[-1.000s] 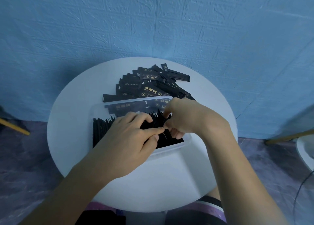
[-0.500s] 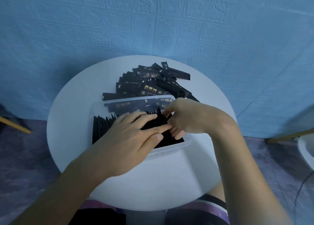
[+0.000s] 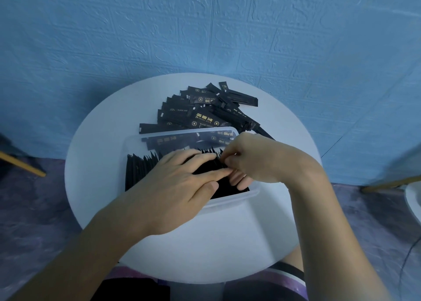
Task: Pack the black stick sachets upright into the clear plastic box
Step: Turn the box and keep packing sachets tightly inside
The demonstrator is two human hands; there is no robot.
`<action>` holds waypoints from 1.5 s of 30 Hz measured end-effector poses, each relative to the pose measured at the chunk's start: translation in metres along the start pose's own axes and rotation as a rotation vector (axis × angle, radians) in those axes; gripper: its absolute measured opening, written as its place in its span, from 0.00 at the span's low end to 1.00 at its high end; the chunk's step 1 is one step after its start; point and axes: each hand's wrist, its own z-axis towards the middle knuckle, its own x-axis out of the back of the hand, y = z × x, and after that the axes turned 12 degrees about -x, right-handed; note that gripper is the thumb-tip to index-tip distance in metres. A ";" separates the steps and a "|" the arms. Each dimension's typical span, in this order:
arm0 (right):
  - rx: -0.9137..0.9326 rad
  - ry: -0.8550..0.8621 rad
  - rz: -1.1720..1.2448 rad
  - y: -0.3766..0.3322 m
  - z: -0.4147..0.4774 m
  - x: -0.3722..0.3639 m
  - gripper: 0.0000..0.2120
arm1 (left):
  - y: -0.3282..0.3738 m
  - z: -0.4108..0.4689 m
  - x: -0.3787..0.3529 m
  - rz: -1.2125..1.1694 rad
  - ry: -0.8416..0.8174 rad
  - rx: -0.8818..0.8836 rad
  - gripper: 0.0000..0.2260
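Left hand (image 3: 182, 187) laid flat on packed sachets (image 3: 141, 171), their tops pinched by curled right hand (image 3: 255, 162), clear box (image 3: 232, 200) set on round table (image 3: 95, 164) (loose sachets (image 3: 200, 111) heaped behind)

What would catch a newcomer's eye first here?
Two bare hands meet over a clear plastic box on a round white table. The left hand lies flat on the upright sachets packed inside, and the right hand pinches their tops. Behind the box sprawls a loose pile of black sachets.

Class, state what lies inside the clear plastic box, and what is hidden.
Black stick sachets stand upright in the clear plastic box. The left hand and right hand cover the middle ones.
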 end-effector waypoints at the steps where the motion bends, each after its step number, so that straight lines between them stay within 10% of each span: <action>1: 0.013 0.000 0.052 0.001 0.001 0.000 0.14 | 0.000 0.000 0.001 0.003 0.001 -0.001 0.20; 13: 0.140 0.485 0.497 0.043 0.054 0.022 0.06 | -0.006 -0.001 0.008 -0.150 -0.162 0.068 0.24; 25: 0.094 0.449 0.038 0.055 0.095 -0.002 0.10 | -0.004 0.000 0.010 -0.177 -0.182 0.083 0.27; 45: 0.035 0.424 0.160 0.063 0.075 0.015 0.03 | -0.002 0.001 0.012 -0.199 -0.189 0.093 0.29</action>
